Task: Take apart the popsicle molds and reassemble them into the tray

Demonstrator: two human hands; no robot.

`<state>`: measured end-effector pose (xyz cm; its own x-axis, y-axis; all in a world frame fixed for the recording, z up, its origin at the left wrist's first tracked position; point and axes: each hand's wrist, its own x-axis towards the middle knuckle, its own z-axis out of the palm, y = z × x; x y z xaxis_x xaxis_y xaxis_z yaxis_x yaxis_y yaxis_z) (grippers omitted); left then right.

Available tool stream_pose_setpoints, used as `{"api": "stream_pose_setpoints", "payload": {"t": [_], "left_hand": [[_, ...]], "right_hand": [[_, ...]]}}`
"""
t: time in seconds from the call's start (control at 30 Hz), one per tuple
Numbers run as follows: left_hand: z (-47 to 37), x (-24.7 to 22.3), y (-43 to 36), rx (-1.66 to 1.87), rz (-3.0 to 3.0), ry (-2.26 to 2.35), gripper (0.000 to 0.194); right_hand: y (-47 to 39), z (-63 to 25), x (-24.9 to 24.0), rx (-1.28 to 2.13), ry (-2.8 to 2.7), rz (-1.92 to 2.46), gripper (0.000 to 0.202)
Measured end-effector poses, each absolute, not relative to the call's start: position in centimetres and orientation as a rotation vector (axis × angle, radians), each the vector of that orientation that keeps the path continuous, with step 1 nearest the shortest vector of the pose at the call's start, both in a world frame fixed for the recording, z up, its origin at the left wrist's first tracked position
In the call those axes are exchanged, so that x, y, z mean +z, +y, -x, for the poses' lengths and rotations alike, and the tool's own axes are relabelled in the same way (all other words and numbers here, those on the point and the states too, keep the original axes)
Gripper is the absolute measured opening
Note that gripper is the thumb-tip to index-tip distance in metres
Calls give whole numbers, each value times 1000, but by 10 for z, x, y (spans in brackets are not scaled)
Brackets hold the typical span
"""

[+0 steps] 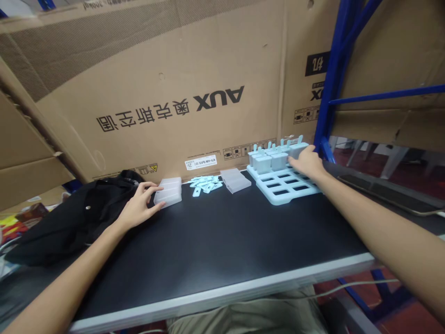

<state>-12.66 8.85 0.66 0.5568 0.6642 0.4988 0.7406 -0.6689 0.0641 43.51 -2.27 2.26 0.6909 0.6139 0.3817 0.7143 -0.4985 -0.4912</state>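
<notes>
My left hand (141,204) is at the left end of a frosted, ribbed plastic block (169,191), thumb and fingers apart, fingertips at its edge. My right hand (306,162) grips a light-blue ice pop mold (297,149) at the back right of the light-blue tray (278,199), with the thumb on its near side and the other fingers partly hidden behind. Several more ice pop molds (263,164) with upright stick handles stand in the tray's back rows. The front slots of the tray show dark openings.
Between the hands lie a pile of small light-blue pieces (206,184) and a second frosted block (235,181). A large cardboard box (167,139) stands behind. Black cloth (79,213) lies left, a blue rack post (328,88) rises right, and a dark flat panel (389,195) lies far right.
</notes>
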Motion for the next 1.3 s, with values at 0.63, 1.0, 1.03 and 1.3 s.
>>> {"api": "stream_pose_setpoints", "payload": {"t": [0.63, 1.0, 1.03, 1.3], "left_hand": [[-83, 96, 37, -753, 3434, -887, 35], [-35, 66, 146, -1242, 3008, -1612, 20], [-33, 61, 149, -1166, 2935, -1629, 19], [-25, 43, 145, -588, 2619, -1543, 15]], "right_hand": [[-54, -257, 38, -276, -2116, 1880, 47], [-57, -264, 29, -310, -2226, 1899, 46], [-58, -262, 28, -316, -2248, 1876, 45], [-60, -261, 24, -319, -2343, 1692, 35]]}}
